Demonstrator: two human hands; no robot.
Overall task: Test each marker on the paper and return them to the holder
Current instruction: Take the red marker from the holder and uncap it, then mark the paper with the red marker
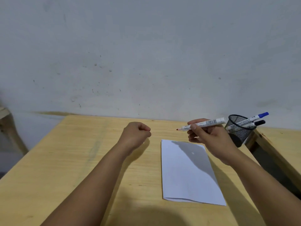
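Observation:
My right hand grips a white marker, held level above the far edge of the white paper. Its bare red tip points left. My left hand is a closed fist raised over the table, left of the paper, with a sliver of red showing between the fingertips, apparently the marker's cap. A black mesh holder stands just right of my right hand. It holds a blue-capped marker and a black-capped marker, both leaning right. No marks show on the paper.
The wooden table ends at a grey wall behind. A wooden beam slopes along the table's right edge, just behind the holder. Part of a wooden frame stands at the far left.

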